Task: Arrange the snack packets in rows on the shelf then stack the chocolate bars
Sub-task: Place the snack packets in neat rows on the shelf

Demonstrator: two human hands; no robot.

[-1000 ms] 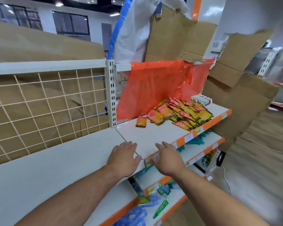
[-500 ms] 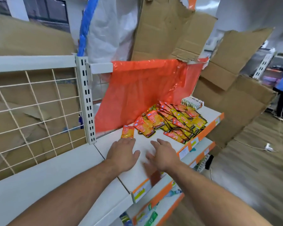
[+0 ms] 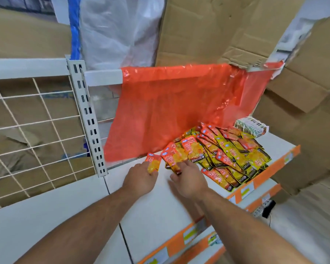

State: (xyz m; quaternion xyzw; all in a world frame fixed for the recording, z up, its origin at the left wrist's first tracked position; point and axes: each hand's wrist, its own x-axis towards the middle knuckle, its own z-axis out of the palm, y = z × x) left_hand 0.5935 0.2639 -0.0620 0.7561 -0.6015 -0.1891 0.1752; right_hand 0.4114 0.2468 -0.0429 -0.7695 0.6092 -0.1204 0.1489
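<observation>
Touching lone packet (image 3: 153,163) with left grip (image 3: 140,178), pile (image 3: 227,151) with right grip (image 3: 188,181); clamping unclear.

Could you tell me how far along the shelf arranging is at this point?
Done: almost nothing; no rows show, and the snack packets lie in a loose overlapping pile on the shelf. In hand: the left hand touches one separate packet left of the pile; the right hand is on a near-edge packet. Left: forming rows, then stacking the bars at the back right.
</observation>
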